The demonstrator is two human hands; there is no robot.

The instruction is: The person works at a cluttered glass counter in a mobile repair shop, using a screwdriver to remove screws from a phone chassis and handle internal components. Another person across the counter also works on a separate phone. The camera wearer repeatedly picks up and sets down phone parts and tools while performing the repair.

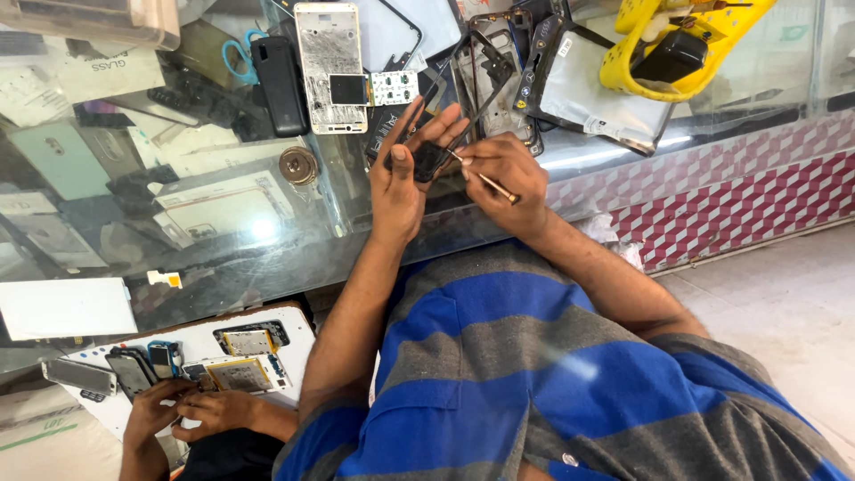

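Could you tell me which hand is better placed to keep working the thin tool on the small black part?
Right. The right hand pinches the thin tool, tip at the small black part; the left hand cradles that part.

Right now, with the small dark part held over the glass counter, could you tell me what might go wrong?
1. The left hand holds the small dark part loosely on its fingers, so pressure from the thin tool in the right hand could flick it off.
2. The tool tip might slip and jab the left fingers.
3. The glass counter is crowded with a phone frame and a keypad board; a dropped piece could get lost.
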